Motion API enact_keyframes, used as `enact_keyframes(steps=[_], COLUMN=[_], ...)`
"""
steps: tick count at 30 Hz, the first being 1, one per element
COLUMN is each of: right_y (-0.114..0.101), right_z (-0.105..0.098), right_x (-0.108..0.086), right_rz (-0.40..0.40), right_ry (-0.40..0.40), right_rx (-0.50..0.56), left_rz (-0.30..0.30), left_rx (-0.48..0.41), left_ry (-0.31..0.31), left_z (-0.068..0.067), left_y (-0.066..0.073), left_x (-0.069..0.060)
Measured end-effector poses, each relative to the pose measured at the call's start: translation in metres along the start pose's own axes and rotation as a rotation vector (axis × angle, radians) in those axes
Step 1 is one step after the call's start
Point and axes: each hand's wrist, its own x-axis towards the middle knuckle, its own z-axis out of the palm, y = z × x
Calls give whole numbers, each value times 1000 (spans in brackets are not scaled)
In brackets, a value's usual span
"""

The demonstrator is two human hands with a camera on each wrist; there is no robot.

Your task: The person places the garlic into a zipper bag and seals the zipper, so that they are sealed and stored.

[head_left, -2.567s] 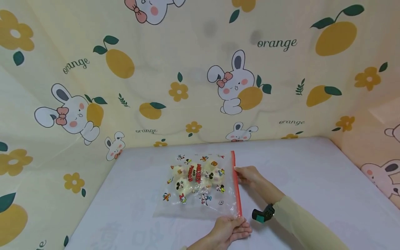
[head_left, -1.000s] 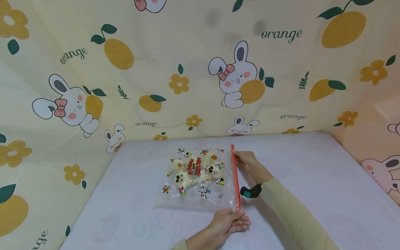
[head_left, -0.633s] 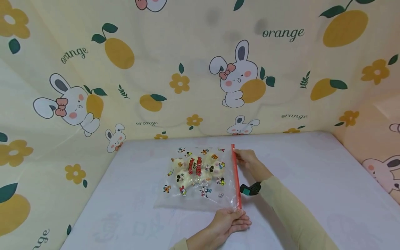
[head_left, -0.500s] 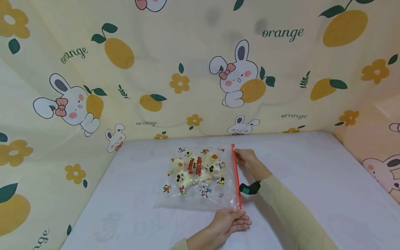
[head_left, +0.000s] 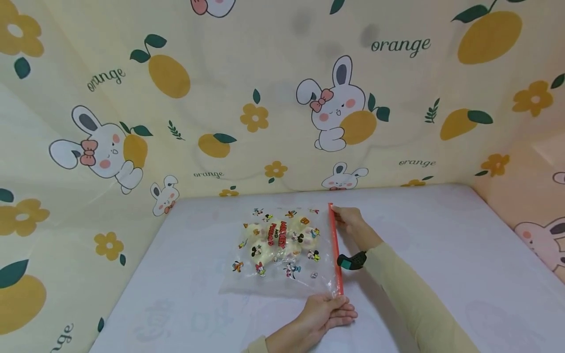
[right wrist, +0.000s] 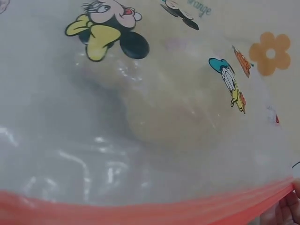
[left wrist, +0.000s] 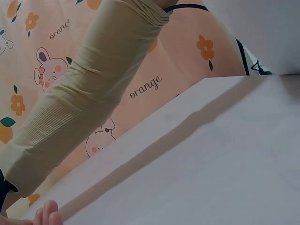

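Observation:
A clear zip bag [head_left: 282, 287] printed with cartoon characters lies on the table, pale yellowish lumps [head_left: 260, 252] showing through it. Its red zip strip [head_left: 336, 245] runs along the right side. At the near end of that strip my left hand [head_left: 320, 316] pinches the bag's corner with the thumb on top, the other fingers stretched to the right. My right hand [head_left: 350, 220] pinches the strip close to its far end. The right wrist view has the strip [right wrist: 140, 213] drawn across the bottom, with right-hand fingers [right wrist: 286, 208] at its right end.
The white table [head_left: 176, 274] extends around the bag. A patterned cloth wall [head_left: 273, 142] rises behind it and at both sides. A black wrist device [head_left: 352, 261] on the right wrist sits beside the zip strip.
My right hand has slid along the red strip from partway down to near its far end. My left hand keeps its place at the near corner. The head view has tilted slightly.

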Motion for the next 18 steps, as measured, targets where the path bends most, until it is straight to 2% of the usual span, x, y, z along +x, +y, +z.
enact_keyframes(steps=[4,8,10,14,17,18], right_y=[1,5,9,19,22,21], right_z=[0,-4,-7,-14,-24,-28], right_x=[4,0,-4,-18,-34,-39], right_rz=[9,23,30,25,-27,-63], right_ry=[13,6,-23,-110,-160,-163], right_rx=[14,4,0,30,-3,-38], left_rz=[-7,-67,-110,-183,-179,-141], left_rx=[5,13,20,57,118,138], left_ry=[-18,-22,-35,-124,-181,-186], left_z=[-1,1,3,0,-6,-9], left_y=[0,2,2,1,5,8], left_x=[1,3,2,-6,-14,-15])
